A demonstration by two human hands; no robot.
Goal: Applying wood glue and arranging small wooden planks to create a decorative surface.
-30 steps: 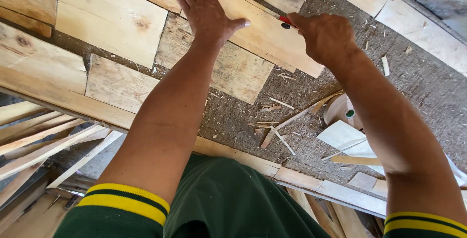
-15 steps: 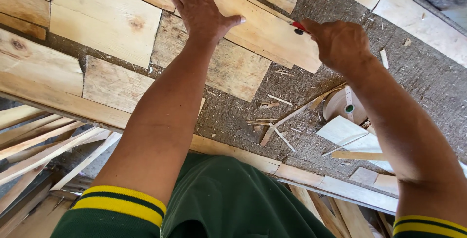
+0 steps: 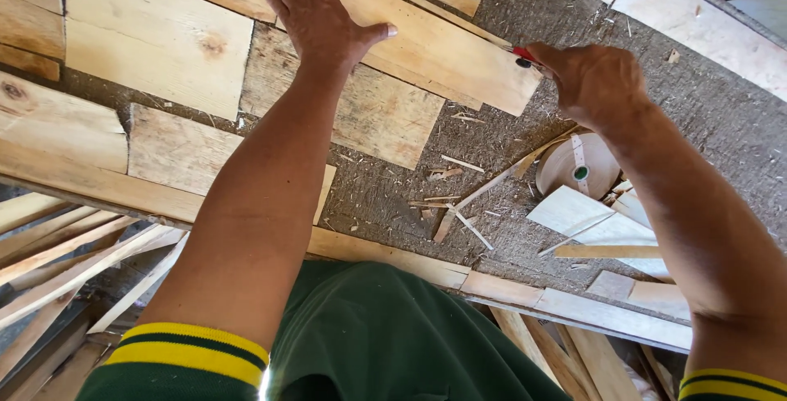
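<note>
- Head view: left hand (image 3: pixel 316 11) lies flat, fingers spread wide, palm pressed on a long pale wood sheet (image 3: pixel 434 48) that runs diagonally over the grey fibrous board (image 3: pixel 697 97).
- Right hand (image 3: pixel 586 81) is closed round a small red-handled tool (image 3: pixel 525 55) (blade not discernible), its tip at the sheet's right end.
- Roll of brown tape (image 3: pixel 578 167) sits just below the right hand, among wood slivers (image 3: pixel 459 204).
</note>
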